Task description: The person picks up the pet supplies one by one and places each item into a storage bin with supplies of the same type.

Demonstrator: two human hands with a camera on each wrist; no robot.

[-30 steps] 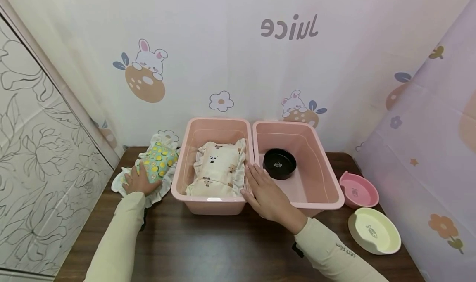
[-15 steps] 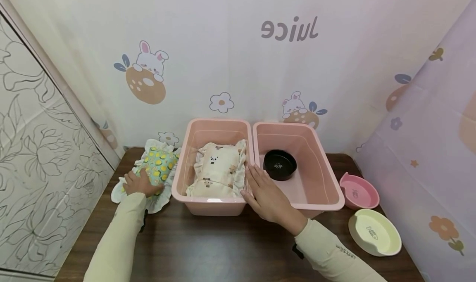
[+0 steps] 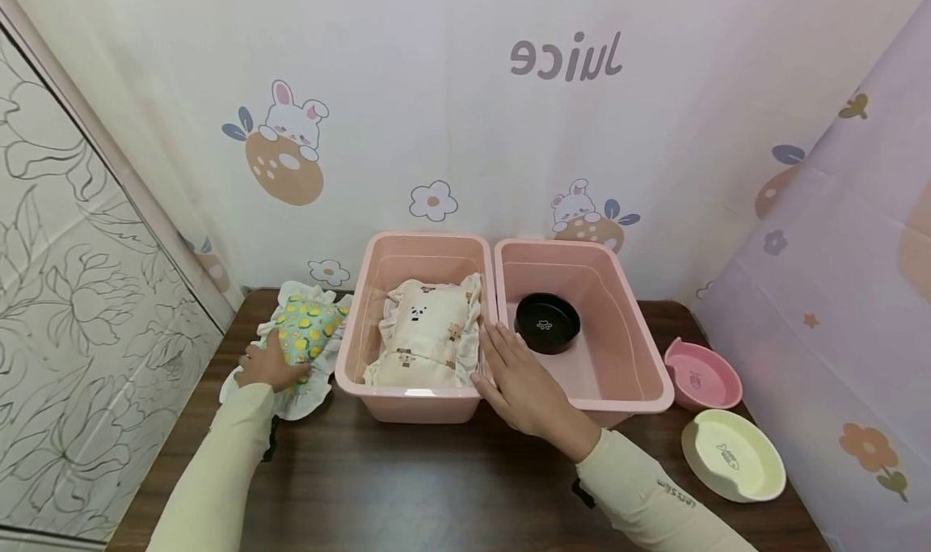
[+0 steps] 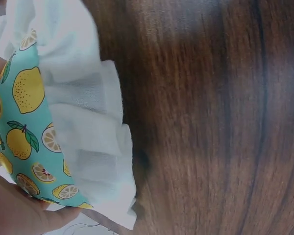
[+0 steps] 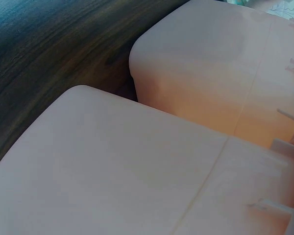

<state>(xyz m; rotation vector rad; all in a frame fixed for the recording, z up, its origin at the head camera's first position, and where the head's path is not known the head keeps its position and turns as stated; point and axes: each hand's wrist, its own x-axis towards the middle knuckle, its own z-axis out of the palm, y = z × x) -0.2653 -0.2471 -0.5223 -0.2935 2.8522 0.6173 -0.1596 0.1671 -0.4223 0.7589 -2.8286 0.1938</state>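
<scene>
A small pillow [image 3: 307,327] with a lemon print on green and a white ruffled edge lies on the table left of the bins. My left hand [image 3: 269,364] grips its near end; the left wrist view shows fingers and thumb bent around the lemon fabric [image 4: 22,132]. My right hand [image 3: 525,382] rests with straight fingers on the adjoining rims of two pink bins. Inside the left bin [image 3: 423,406] is a cream pillow [image 3: 427,326] with animal prints and ruffles. A round black dish [image 3: 547,323] with a paw mark sits in the right bin [image 3: 611,350].
To the right of the bins stand a pink dish [image 3: 704,376] and a pale yellow dish [image 3: 733,457]. A printed curtain [image 3: 451,99] hangs behind the dark wooden table [image 3: 407,487]. From below, the right wrist view shows the undersides of both bins.
My left hand has gone from lying spread on the lemon pillow to gripping its near end. The pillow has shifted slightly and its far corner sits lower. My right hand stays put.
</scene>
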